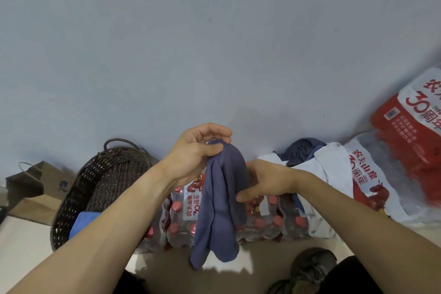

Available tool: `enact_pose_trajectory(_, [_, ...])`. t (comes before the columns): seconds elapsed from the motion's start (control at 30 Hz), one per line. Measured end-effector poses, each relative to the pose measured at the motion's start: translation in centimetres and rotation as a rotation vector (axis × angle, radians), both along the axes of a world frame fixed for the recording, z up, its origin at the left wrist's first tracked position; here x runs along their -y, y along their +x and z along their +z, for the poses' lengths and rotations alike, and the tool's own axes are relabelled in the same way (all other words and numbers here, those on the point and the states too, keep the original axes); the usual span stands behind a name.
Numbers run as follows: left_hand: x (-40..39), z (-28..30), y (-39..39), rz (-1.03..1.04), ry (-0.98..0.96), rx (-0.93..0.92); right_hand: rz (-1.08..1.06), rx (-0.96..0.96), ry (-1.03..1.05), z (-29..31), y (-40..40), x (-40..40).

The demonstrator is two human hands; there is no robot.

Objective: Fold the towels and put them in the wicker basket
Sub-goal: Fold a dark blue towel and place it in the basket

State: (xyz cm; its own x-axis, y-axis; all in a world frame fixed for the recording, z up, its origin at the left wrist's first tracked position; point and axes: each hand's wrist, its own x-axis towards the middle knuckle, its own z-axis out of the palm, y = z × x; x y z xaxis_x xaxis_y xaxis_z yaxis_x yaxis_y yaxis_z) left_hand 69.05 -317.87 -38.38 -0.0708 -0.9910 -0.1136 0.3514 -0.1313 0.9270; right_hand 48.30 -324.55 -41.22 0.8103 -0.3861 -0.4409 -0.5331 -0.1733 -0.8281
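Observation:
A purple-blue towel [223,207] hangs in loose vertical folds in front of me. My left hand [194,154] pinches its top end between thumb and fingers. A little lower, my right hand [265,180] grips the towel's right side. The dark wicker basket [78,200] stands at the left against the wall, with a folded bright blue towel [83,221] inside it. At the right, a white towel [319,174] and a dark blue one [301,150] lie heaped on shrink-wrapped packs.
Packs of water bottles [181,222] with red caps sit below the hanging towel. More red-and-white packs [410,131] are stacked at the right. A brown paper bag [35,181] stands left of the basket. My shoe [312,267] shows at the bottom on the pale floor.

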Motion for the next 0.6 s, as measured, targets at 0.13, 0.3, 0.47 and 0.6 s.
enact_pose_trajectory(0.13, [0.7, 0.0, 0.8, 0.256, -0.004, -0.035, 0.085, -0.141, 0.091, 0.2, -0.4, 0.1])
enact_pose_trajectory(0.3, [1.4, 0.1, 3.2, 0.465, -0.007, -0.023, 0.133, -0.172, 0.185, 0.9, -0.9, 0.5])
enact_pose_trajectory(0.47, [1.3, -0.9, 5.1, 0.378, 0.048, 0.449, 0.060, -0.056, 0.479, 1.9, -2.1, 2.1])
enact_pose_trajectory(0.6, [1.1, -2.3, 6.8, 0.295, 0.086, 1.020, -0.056, 0.027, 0.574, 2.1, -4.0, 3.9])
